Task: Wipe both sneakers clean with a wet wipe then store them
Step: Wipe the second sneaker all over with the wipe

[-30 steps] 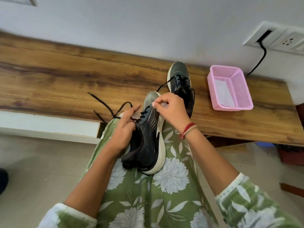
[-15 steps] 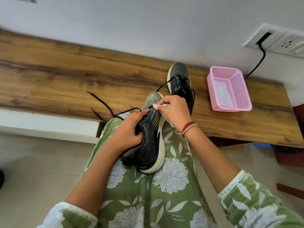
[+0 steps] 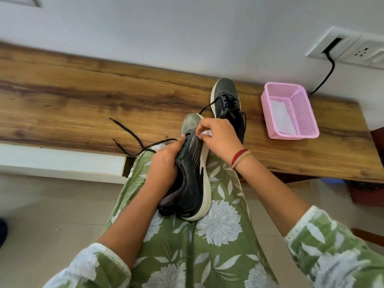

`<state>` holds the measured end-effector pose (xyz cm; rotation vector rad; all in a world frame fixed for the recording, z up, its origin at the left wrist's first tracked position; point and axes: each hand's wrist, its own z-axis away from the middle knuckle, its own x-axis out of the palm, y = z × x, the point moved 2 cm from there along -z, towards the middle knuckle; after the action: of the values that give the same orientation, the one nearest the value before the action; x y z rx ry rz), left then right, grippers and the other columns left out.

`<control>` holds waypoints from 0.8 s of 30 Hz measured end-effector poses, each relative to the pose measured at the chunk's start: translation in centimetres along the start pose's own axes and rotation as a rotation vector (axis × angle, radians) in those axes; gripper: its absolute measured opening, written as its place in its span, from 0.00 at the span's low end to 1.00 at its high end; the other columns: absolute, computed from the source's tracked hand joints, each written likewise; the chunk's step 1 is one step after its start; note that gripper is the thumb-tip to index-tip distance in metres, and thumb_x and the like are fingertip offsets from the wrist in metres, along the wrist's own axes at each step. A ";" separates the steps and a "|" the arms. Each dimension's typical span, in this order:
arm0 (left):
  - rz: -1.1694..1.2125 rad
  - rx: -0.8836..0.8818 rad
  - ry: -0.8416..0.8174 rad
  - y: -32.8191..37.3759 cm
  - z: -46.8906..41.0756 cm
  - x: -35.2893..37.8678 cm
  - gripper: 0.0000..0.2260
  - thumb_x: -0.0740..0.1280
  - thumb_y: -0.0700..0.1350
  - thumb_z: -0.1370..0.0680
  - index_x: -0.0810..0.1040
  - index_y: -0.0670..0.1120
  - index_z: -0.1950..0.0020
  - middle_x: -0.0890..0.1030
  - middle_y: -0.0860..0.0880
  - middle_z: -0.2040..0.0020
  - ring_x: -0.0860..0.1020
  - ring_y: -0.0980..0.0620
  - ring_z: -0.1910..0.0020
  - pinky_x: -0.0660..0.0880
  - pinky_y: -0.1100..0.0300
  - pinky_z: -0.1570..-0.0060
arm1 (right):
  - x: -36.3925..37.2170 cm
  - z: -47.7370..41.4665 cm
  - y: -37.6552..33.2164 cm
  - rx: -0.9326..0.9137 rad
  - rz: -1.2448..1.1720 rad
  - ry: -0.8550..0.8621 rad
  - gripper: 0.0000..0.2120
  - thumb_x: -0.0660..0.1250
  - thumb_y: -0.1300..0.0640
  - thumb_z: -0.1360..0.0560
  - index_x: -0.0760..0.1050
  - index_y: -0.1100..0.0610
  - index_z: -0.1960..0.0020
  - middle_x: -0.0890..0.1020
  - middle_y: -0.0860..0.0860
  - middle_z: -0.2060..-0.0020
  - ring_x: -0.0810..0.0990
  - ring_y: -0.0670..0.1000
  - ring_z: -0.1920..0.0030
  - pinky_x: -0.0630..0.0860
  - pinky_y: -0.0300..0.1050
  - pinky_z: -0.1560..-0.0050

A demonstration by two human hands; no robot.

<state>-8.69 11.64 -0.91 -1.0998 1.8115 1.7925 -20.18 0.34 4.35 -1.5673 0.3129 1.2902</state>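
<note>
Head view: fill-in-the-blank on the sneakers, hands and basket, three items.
1. The left hand grips the sneaker resting on the person's ____.
2. The right hand pinches a white ____ against that sneaker near its toe.
3. The second sneaker stands on the wooden bench, beside a basket coloured ____.
Missing words: lap; wipe; pink.

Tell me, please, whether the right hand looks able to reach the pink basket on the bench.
Probably yes: the pink basket stands open on the bench to the right of the right hand, beyond the other sneaker; the hand grips a wipe, though.
</note>
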 end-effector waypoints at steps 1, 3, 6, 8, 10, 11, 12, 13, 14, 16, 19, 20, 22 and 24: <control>0.009 0.001 0.012 0.1 0.1 -0.1 0.23 0.63 0.38 0.27 0.72 0.41 0.31 0.82 0.39 0.47 0.81 0.40 0.52 0.72 0.57 0.55 | 0.0 0.5 -0.1 -0.016 -0.040 -0.009 0.06 0.69 0.63 0.30 0.79 0.53 0.59 0.80 0.45 0.61 0.79 0.47 0.55 0.74 0.44 0.49; 0.037 -0.001 0.030 0.0 0.1 -0.2 0.23 0.63 0.38 0.27 0.72 0.41 0.31 0.82 0.39 0.46 0.81 0.40 0.51 0.72 0.57 0.53 | 0.2 1.8 0.0 -0.043 -0.128 -0.027 0.06 0.70 0.63 0.31 0.78 0.53 0.58 0.80 0.44 0.62 0.78 0.44 0.57 0.74 0.41 0.50; 0.073 -0.007 0.026 -0.1 0.0 -0.1 0.22 0.64 0.38 0.27 0.73 0.41 0.32 0.81 0.38 0.45 0.81 0.41 0.49 0.69 0.61 0.52 | 0.3 3.2 1.0 0.011 -0.327 0.071 0.08 0.72 0.62 0.31 0.75 0.53 0.56 0.81 0.46 0.61 0.80 0.42 0.57 0.74 0.35 0.54; 0.083 -0.006 0.021 0.1 -0.1 0.0 0.22 0.65 0.36 0.26 0.73 0.42 0.32 0.81 0.39 0.44 0.80 0.41 0.48 0.69 0.63 0.50 | 0.3 2.9 1.8 0.047 -0.338 0.195 0.11 0.72 0.61 0.31 0.72 0.52 0.55 0.80 0.46 0.60 0.80 0.43 0.56 0.76 0.37 0.55; 0.087 0.001 0.028 0.3 -0.1 0.0 0.23 0.67 0.34 0.27 0.73 0.42 0.32 0.81 0.39 0.43 0.80 0.42 0.47 0.67 0.66 0.51 | 0.3 2.2 1.8 0.054 -0.308 0.258 0.11 0.71 0.61 0.30 0.70 0.53 0.53 0.80 0.48 0.59 0.79 0.44 0.56 0.77 0.41 0.55; 0.086 0.000 0.036 0.3 0.0 0.0 0.23 0.67 0.33 0.27 0.73 0.42 0.32 0.81 0.40 0.43 0.80 0.42 0.47 0.66 0.67 0.51 | 0.5 1.9 1.6 0.051 -0.298 0.256 0.12 0.71 0.61 0.29 0.70 0.53 0.52 0.80 0.49 0.59 0.79 0.46 0.56 0.77 0.42 0.55; 0.082 -0.004 0.046 0.3 0.0 0.0 0.23 0.67 0.33 0.26 0.73 0.43 0.32 0.81 0.40 0.43 0.80 0.42 0.47 0.66 0.68 0.52 | 0.7 1.7 1.3 0.038 -0.288 0.238 0.12 0.70 0.61 0.29 0.69 0.53 0.51 0.80 0.50 0.59 0.79 0.47 0.56 0.77 0.44 0.55; 0.080 -0.011 0.054 0.2 0.0 0.0 0.23 0.67 0.33 0.26 0.73 0.43 0.32 0.81 0.40 0.43 0.80 0.42 0.47 0.65 0.69 0.52 | 0.9 1.7 1.0 0.020 -0.277 0.213 0.12 0.70 0.62 0.29 0.69 0.54 0.51 0.79 0.50 0.59 0.79 0.47 0.56 0.77 0.45 0.54; 0.084 -0.013 0.061 0.1 0.1 -0.1 0.23 0.66 0.33 0.27 0.73 0.42 0.32 0.81 0.40 0.43 0.80 0.42 0.47 0.66 0.68 0.52 | 1.1 1.9 0.7 -0.002 -0.271 0.192 0.12 0.69 0.62 0.28 0.69 0.54 0.50 0.79 0.50 0.60 0.79 0.47 0.57 0.77 0.45 0.54; 0.093 -0.004 0.065 0.0 0.0 0.0 0.23 0.67 0.32 0.27 0.73 0.42 0.32 0.81 0.40 0.44 0.81 0.41 0.48 0.67 0.65 0.52 | 1.3 2.8 0.2 -0.047 -0.285 0.150 0.12 0.69 0.62 0.28 0.68 0.55 0.50 0.79 0.48 0.61 0.79 0.46 0.57 0.76 0.43 0.53; 0.103 0.024 0.062 -0.1 -0.1 0.1 0.23 0.67 0.32 0.28 0.74 0.43 0.33 0.82 0.41 0.45 0.81 0.43 0.49 0.68 0.64 0.53 | 1.5 4.0 -0.6 -0.141 -0.259 0.106 0.11 0.69 0.61 0.27 0.68 0.54 0.50 0.79 0.48 0.61 0.80 0.47 0.58 0.76 0.44 0.55; 0.111 0.034 0.068 -0.1 -0.1 0.2 0.23 0.67 0.32 0.28 0.75 0.43 0.33 0.82 0.41 0.45 0.81 0.43 0.49 0.69 0.64 0.53 | 1.4 3.8 -0.8 -0.166 -0.199 0.118 0.11 0.68 0.61 0.27 0.68 0.54 0.50 0.79 0.48 0.61 0.79 0.48 0.59 0.77 0.46 0.56; 0.117 0.039 0.083 -0.1 -0.1 0.2 0.23 0.66 0.33 0.29 0.75 0.43 0.34 0.82 0.41 0.46 0.82 0.43 0.50 0.69 0.64 0.53 | 1.1 2.6 -0.8 -0.165 -0.089 0.172 0.11 0.68 0.61 0.27 0.67 0.55 0.49 0.78 0.49 0.61 0.79 0.50 0.60 0.77 0.51 0.57; 0.115 0.025 0.096 -0.1 -0.1 0.1 0.23 0.66 0.32 0.29 0.76 0.43 0.34 0.82 0.41 0.46 0.82 0.43 0.51 0.68 0.66 0.55 | 0.6 1.3 -0.6 -0.135 -0.051 0.188 0.12 0.68 0.61 0.27 0.66 0.55 0.49 0.77 0.51 0.61 0.79 0.53 0.61 0.76 0.52 0.58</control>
<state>-8.70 11.56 -1.05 -1.1107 1.9849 1.8031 -20.22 1.90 4.30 -1.8045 0.3068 1.1468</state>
